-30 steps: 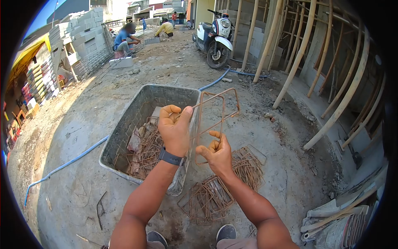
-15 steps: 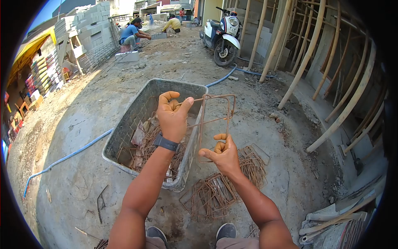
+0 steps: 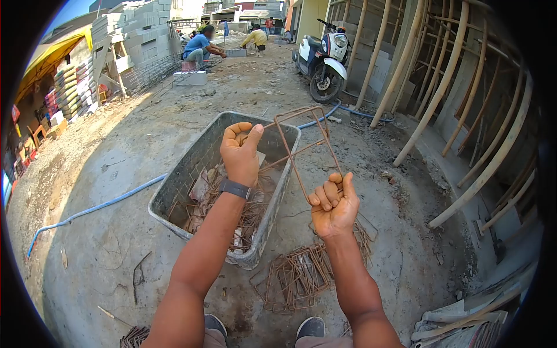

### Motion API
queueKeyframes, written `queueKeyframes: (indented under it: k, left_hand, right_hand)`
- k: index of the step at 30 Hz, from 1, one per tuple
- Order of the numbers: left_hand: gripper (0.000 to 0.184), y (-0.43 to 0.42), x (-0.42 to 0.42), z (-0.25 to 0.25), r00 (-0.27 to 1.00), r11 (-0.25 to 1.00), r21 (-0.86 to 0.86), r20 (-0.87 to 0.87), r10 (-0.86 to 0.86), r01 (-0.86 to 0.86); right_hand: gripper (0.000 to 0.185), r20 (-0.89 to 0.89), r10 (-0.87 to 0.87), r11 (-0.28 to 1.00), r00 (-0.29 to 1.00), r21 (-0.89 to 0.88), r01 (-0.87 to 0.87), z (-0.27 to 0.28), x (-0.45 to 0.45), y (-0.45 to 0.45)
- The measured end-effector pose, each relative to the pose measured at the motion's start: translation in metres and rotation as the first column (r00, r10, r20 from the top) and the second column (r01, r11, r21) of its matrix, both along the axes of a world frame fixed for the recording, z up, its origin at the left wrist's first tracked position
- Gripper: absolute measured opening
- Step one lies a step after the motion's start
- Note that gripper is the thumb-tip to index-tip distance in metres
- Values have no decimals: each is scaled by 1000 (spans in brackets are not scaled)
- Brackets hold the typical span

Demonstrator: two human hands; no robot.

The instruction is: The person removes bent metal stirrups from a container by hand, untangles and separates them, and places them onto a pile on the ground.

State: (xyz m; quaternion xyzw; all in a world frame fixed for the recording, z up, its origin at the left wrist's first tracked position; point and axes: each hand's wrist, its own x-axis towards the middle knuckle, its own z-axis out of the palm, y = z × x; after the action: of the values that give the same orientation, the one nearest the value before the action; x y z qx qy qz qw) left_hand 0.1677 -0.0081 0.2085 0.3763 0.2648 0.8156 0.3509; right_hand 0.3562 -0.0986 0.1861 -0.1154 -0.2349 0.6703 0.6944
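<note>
My left hand, wearing a dark wristband, is closed on a rusty bent-rod rebar stirrup whose rods run off to the right. Another rectangular rebar stirrup is gripped at its lower end by my right hand, fingers curled and palm turned up. The two stirrups cross each other in mid-air. Below my left hand is a grey plastic tub holding several more bent rods and pale rubble. A pile of rectangular stirrups lies on the concrete, partly hidden by my right forearm.
A blue hose runs along the ground behind the tub. A scooter stands ahead, beside slanted wooden poles. Two people crouch farther off near grey blocks. Pale scrap lies at lower right.
My right hand has moved right and turned palm up, tilting its stirrup. My left hand keeps its hold. The view has shifted slightly.
</note>
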Motion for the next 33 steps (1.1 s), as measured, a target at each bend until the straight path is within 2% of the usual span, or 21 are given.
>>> queueKeyframes:
  k: [1,5,6,7,8,10,11,13,16,17,20,24,26,27,28,30,31,33]
  left_hand:
    - [29,2,-10,2,999,999,32,-44,6,-5]
    - [30,3,-33,6,960,987,160,-272,66,-22]
    - [30,4,-40,5,944,983,180,-317,95,-39]
    - [30,4,-51,18,990,992,84,-97,100,-92]
    - [29,6,-66,34,986,993,-16,118,119,-117]
    - [29,8,-97,51,958,968,-19,140,249,-249]
    - [28,5,-105,51,975,976,24,58,213,-214]
    - [27,-6,-116,43,984,987,83,-101,147,-138]
    - [24,-17,-116,42,990,987,-81,-17,-139,137]
    - [24,-27,-107,45,974,969,-148,-73,-213,200]
    - [27,-51,-80,39,833,902,-209,-349,-429,377]
    - [36,-95,-33,54,602,772,-296,-493,-628,562]
    - [39,-111,-6,54,536,727,-320,-511,-672,607]
    - [41,-117,8,51,516,706,-331,-502,-694,626]
    - [43,-122,21,47,496,683,-341,-493,-715,645]
    - [43,-124,48,21,493,739,-296,-589,-640,605]
    - [44,-124,57,5,486,763,-274,-635,-601,586]
    - [44,-131,72,-26,419,854,-182,-810,-411,487]
  right_hand:
    - [48,47,-33,998,998,-44,35,9,3,2]
    - [47,148,45,996,988,-88,-33,2,36,6]
    - [47,317,157,982,935,-148,-115,-2,39,1]
    - [46,464,267,959,844,-218,-184,-6,40,-10]
    - [46,583,366,928,725,-290,-235,-14,39,-19]
    - [47,519,336,917,786,-371,-146,-59,28,-35]
    - [47,501,328,898,801,-428,-100,-75,28,-40]
    - [48,555,330,909,763,-405,-98,-75,54,-32]
    - [50,627,372,917,684,-364,-165,-55,90,-19]
    - [51,693,355,931,628,-326,-166,-48,98,-19]
    - [53,811,310,951,496,-273,-147,-38,119,-27]
    - [52,893,389,918,225,-355,-176,-43,136,-39]
    - [50,885,456,877,91,-431,-212,-58,141,-43]
    - [48,844,535,832,31,-521,-191,-70,144,-45]
    - [47,853,523,843,1,-517,-152,-82,146,-48]
    - [46,866,496,863,-58,-499,-74,-110,149,-52]
    - [43,881,467,882,-68,-470,-33,-123,155,-51]
    - [41,899,432,895,68,-437,88,-141,167,-49]
